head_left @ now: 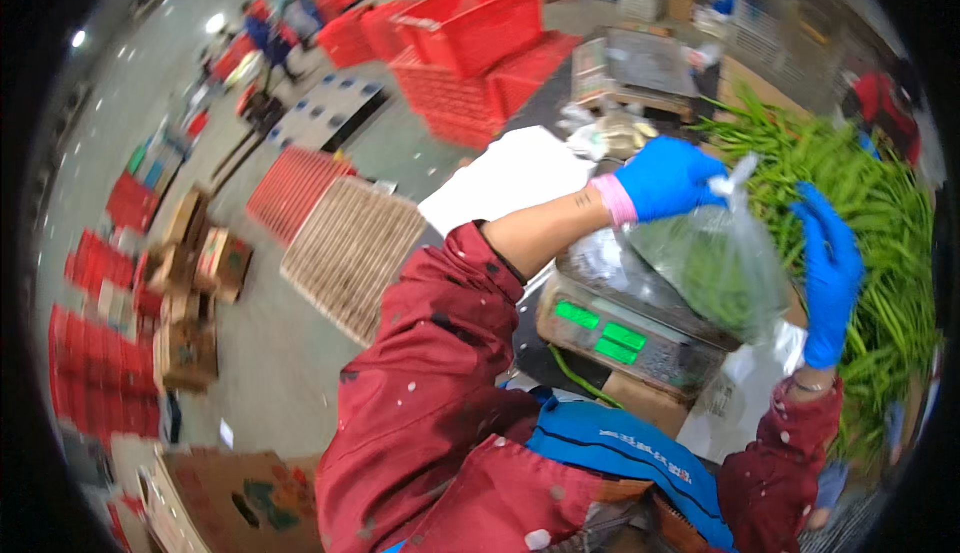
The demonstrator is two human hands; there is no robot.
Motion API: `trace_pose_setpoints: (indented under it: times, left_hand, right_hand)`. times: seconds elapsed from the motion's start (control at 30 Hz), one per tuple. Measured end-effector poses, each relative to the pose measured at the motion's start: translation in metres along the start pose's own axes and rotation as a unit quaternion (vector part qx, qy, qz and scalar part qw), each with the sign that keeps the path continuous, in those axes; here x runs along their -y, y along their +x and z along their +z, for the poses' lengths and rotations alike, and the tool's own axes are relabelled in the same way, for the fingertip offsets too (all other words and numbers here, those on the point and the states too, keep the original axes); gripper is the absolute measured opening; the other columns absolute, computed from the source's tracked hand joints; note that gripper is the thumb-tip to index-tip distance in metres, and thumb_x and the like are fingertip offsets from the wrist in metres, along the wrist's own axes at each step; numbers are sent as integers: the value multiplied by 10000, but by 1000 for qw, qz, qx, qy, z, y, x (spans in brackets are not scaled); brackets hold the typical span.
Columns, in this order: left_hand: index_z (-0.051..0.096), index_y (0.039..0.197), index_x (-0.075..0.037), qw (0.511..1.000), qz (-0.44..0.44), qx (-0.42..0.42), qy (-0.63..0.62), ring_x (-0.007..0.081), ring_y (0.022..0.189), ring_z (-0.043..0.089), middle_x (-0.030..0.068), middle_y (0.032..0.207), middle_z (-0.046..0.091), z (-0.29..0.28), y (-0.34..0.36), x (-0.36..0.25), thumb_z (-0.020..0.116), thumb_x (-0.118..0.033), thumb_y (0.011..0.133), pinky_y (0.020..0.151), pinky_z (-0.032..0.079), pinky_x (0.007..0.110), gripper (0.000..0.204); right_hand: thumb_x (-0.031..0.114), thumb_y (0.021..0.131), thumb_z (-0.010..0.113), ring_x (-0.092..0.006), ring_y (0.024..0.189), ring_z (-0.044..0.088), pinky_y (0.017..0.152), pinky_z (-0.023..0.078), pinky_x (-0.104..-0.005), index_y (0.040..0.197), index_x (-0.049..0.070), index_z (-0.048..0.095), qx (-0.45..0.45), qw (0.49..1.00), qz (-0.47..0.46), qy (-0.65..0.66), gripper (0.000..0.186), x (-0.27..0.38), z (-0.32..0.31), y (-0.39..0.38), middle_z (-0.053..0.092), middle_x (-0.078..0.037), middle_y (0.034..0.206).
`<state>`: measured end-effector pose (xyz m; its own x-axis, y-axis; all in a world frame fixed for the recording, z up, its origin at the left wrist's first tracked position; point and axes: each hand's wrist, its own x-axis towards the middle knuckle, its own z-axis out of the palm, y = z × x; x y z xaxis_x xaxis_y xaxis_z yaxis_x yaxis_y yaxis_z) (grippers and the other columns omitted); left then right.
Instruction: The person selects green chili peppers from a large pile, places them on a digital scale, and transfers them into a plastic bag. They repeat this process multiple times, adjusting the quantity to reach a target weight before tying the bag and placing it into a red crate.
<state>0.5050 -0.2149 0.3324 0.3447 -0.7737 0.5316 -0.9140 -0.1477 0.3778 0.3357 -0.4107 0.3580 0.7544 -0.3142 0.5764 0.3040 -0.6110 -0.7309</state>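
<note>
My left hand (pixel 668 181), in a blue glove with a pink cuff, pinches the gathered top of a clear plastic bag (pixel 722 278). Leafy greens show through the film. The bag rests over the pan of a digital scale (pixel 655 368), whose green display is lit. To the right of the bag, my right hand (pixel 828 278), also gloved in blue, has its fingers stretched out, apart from the bag's neck. Beside and behind it spreads a big heap of long leafy green vegetables (pixel 880 243).
A white sheet (pixel 505 178) lies left of my left wrist. Farther back stands a second scale (pixel 645 63). Red plastic crates (pixel 465 38) are stacked beyond the table. Cardboard boxes (pixel 188 353) and more crates line the floor at left. Blurred people are at far left and right.
</note>
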Motion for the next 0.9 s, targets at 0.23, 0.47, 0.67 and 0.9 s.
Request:
trace_pose_setpoints:
  times: [0.23,0.47,0.67,0.9]
  left_hand:
    - [700,946,-71,926,-294,-237,9,127,609,616,62,709,658,-195,-117,-9,673,-446,827,598,493,301,394]
    - [688,1042,-44,807,-496,-319,43,80,642,560,7,768,648,-255,-286,32,704,-353,822,585,457,263,379]
    - [690,947,4,697,-616,-365,35,96,631,542,27,726,635,-237,-417,84,684,-307,821,580,437,279,336]
    - [651,1036,-20,684,-490,-460,-283,88,749,603,4,882,650,-218,-388,61,657,-236,878,666,489,232,267]
  right_hand:
    - [64,957,491,-158,997,599,900,448,-285,1214,-20,585,71,996,55,9,286,-29,-12,-20,624,-92,1161]
    - [67,938,521,-145,910,612,874,449,-285,1156,27,635,203,957,206,13,250,-23,42,-86,647,-82,1045]
    - [61,906,558,-161,860,626,777,474,-273,1089,27,664,366,922,113,-53,215,40,128,-132,675,-89,941]
    - [62,869,596,-202,823,644,762,497,-306,1044,18,683,456,882,119,26,200,93,212,-138,696,-95,917]
